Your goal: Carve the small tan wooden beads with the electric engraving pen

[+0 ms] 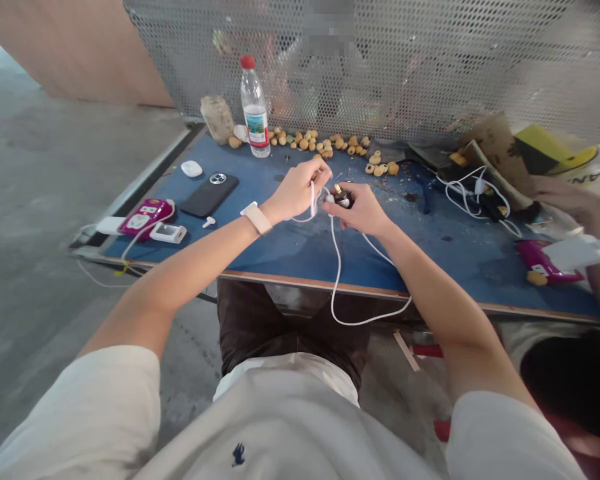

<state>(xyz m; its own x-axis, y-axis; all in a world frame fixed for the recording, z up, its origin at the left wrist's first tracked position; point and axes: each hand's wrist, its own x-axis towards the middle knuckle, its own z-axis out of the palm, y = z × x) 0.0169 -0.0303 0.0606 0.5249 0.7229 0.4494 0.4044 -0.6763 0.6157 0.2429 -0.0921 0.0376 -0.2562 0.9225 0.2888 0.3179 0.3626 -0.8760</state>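
Above the middle of the blue table, my left hand is closed on a thin white cable, its fingertips pinched together. Close to its right, my right hand is closed around a small black piece with a gold-coloured tip; its exact kind I cannot make out. A white part of the cable also sits at the right thumb and fingers. From there the cable loops down past the table's front edge and back up behind my right forearm. A pale watch band is on my left wrist.
At left lie a phone, an earbud, its case and a purple power strip. A water bottle and round brown fruit line the mesh panel. Pliers, cables and another person's arm are right.
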